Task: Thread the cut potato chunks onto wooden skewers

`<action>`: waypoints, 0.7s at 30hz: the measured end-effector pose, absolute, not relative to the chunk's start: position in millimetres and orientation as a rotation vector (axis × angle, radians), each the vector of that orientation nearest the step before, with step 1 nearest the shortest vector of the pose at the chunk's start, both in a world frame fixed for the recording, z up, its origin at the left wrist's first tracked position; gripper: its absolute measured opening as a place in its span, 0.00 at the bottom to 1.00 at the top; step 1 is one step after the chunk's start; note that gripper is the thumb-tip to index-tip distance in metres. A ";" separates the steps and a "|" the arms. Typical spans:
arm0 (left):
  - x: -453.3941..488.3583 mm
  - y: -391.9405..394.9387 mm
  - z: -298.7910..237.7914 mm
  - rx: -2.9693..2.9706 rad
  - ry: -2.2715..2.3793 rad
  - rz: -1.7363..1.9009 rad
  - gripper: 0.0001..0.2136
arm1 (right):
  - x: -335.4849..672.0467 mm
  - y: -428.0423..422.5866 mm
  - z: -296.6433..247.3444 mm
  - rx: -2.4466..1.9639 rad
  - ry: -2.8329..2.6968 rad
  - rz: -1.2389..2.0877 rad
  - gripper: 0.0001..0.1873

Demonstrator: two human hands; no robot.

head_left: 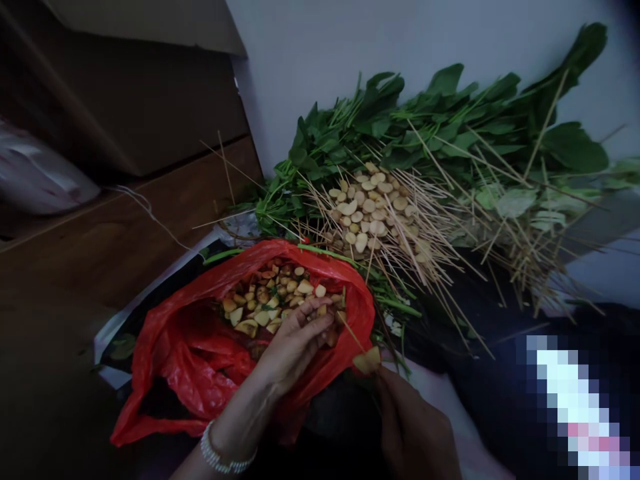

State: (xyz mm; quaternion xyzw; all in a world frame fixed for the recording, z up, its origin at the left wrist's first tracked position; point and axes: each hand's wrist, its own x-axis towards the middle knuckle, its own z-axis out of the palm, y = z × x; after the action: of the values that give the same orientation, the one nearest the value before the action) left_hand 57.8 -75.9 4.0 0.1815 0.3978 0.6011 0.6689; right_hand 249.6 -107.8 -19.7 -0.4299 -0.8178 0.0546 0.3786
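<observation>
My left hand (297, 340), with a beaded bracelet (223, 457) at the wrist, is over the open red plastic bag (155, 333). Its fingers are closed on a small pale piece (323, 311) that looks like cut potato. More potato pieces (261, 317), pale yellow with brownish skin, lie inside the bag. At the bag's right rim, my right hand (415, 420) is closed on a thin wooden skewer (354, 331) carrying pale potato pieces (367, 361). The skewer slants up and left toward my left fingers. Part of the right hand is in shadow.
Behind the bag lies a pile of filled skewers (373, 207) with pale slices at their ends. Leafy green stalks (350, 127) lie along the white wall. More skewers with pale leaves (520, 207) are at right. A cardboard box (125, 87) stands at upper left.
</observation>
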 end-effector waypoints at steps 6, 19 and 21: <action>69.6 -72.8 7.4 0.285 0.912 1.282 0.13 | 263.1 -113.9 -32.7 -1.169 -2.100 0.253 0.15; 74.5 -74.2 11.1 0.426 0.950 1.302 0.07 | 265.3 -124.4 -35.1 -1.250 -2.036 0.303 0.16; 73.8 -74.2 11.0 0.456 0.963 1.281 0.07 | 265.7 -125.5 -34.1 -1.273 -2.017 0.299 0.16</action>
State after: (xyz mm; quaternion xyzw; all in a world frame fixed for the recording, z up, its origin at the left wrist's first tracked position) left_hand 73.8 -74.2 11.0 0.2025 0.4278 0.5690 0.6724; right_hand 265.7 -125.5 -34.1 -0.4940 -0.7827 0.1159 0.3605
